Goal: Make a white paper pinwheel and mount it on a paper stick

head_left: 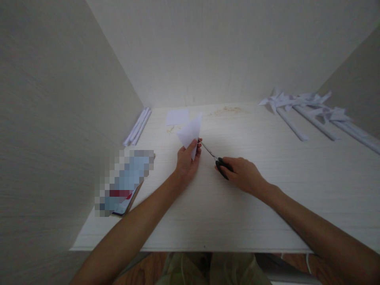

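Note:
My left hand [186, 160] holds a folded white paper triangle [190, 132] upright above the white table [267, 190]. My right hand [242, 172] grips black-handled scissors [218, 161], whose blades point left and reach the lower edge of the paper beside my left thumb. Both hands are over the middle of the table.
A small white paper square [177, 116] lies behind the hands. Rolled paper sticks [138, 126] lie at the left wall. Several paper pinwheels on sticks [311, 111] lie at the back right. A blurred flat object [124, 182] rests at the left front. White walls enclose the table on three sides.

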